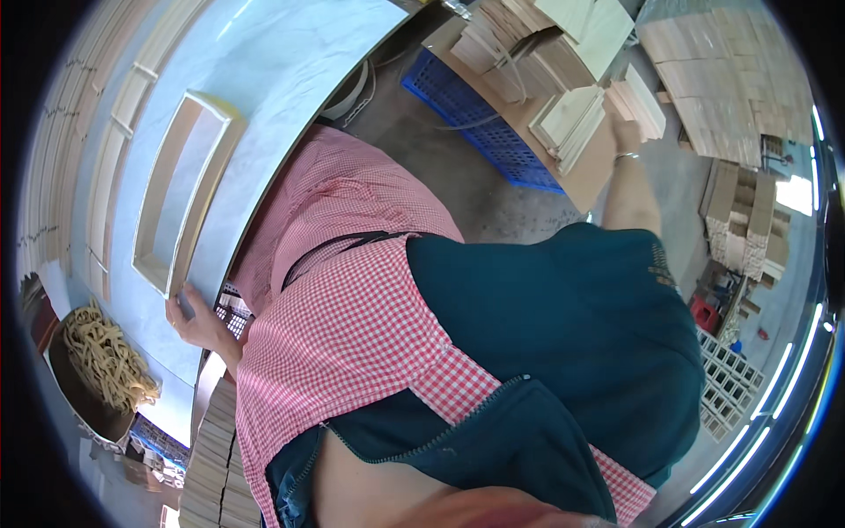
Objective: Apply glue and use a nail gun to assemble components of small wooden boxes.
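Note:
A rectangular wooden frame (161, 189), open in the middle, lies on the pale, marble-patterned worktable (273, 66) at my left. My left hand (201, 324) rests at the table's edge with its fingers apart, the fingertips by the frame's near corner. Stretched out to the far right, my right hand (627, 136) is closed at a bundle of thin light wooden boards (638, 101); its fingers are partly hidden. More thin boards (568, 123) are stacked beside it on a brown cardboard sheet (585, 176) over a blue plastic crate (484, 123).
Long wooden strips (57, 150) line the table's far left side. A bin of wood scraps or strips (101, 361) stands at lower left. Wrapped stacks of wood (722, 79) and a bundled pile (744, 216) stand on the right. Stacked slats (211, 449) sit below my left arm.

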`<move>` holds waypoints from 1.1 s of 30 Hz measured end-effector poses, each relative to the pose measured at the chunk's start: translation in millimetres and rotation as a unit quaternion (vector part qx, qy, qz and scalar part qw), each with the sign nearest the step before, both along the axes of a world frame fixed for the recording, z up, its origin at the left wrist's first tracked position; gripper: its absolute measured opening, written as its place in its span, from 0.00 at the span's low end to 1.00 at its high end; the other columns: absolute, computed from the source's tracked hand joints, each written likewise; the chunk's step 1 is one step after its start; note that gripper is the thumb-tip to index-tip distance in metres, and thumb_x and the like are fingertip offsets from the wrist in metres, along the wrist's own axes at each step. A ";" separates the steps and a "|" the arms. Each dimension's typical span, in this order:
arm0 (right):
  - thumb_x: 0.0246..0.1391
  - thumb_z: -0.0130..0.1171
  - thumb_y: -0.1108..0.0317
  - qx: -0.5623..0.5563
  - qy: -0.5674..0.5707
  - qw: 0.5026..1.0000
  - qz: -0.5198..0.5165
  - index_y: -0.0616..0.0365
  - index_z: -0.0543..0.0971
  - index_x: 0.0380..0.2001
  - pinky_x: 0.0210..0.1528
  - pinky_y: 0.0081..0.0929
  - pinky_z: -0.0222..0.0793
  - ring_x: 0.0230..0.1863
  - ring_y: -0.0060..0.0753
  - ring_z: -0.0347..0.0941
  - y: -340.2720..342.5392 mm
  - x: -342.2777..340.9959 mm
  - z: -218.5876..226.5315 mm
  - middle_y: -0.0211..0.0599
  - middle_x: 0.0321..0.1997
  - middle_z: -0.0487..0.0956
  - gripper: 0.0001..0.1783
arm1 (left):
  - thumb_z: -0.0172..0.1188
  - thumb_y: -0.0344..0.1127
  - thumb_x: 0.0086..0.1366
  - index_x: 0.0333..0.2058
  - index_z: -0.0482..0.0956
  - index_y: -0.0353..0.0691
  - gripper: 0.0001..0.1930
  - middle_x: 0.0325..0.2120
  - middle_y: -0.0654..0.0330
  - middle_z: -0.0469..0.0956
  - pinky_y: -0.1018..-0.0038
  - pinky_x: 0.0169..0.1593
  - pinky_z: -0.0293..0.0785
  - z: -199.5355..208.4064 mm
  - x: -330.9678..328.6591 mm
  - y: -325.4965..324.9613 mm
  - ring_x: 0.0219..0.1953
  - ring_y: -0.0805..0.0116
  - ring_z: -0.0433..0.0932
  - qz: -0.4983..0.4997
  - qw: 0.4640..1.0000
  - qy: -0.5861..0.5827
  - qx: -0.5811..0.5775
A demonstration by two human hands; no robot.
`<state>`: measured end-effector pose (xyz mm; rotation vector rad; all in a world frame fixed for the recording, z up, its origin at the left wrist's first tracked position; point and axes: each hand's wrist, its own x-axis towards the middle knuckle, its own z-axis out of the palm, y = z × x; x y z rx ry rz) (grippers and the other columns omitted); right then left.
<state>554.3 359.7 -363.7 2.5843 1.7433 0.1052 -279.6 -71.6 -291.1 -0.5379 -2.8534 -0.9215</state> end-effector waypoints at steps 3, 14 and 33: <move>0.56 0.55 0.33 -0.096 0.089 0.991 -0.035 0.72 0.82 0.46 0.54 0.44 0.73 0.50 0.62 0.79 -25.8 -113.2 -59.0 0.61 0.47 0.83 0.43 | 0.64 0.53 0.66 0.52 0.80 0.32 0.28 0.50 0.50 0.79 0.65 0.56 0.74 8.3 -3.4 -17.2 0.53 0.55 0.77 0.013 1.000 0.009 -0.015; 0.49 0.59 0.30 -0.132 0.143 0.964 -0.179 0.75 0.81 0.48 0.57 0.41 0.73 0.50 0.57 0.79 -50.2 -157.0 -103.4 0.59 0.49 0.82 0.49 | 0.63 0.52 0.66 0.51 0.79 0.32 0.27 0.50 0.48 0.79 0.61 0.55 0.75 9.6 -9.0 -11.1 0.53 0.52 0.77 -0.018 0.999 -0.029 -0.009; 0.52 0.62 0.70 0.174 0.474 0.772 0.386 0.63 0.76 0.57 0.58 0.32 0.71 0.52 0.36 0.76 -54.9 -429.7 193.2 0.42 0.51 0.79 0.27 | 0.72 0.38 0.58 0.50 0.83 0.40 0.22 0.49 0.57 0.80 0.69 0.57 0.72 13.1 -6.3 -5.8 0.52 0.59 0.75 -0.046 0.988 0.023 0.144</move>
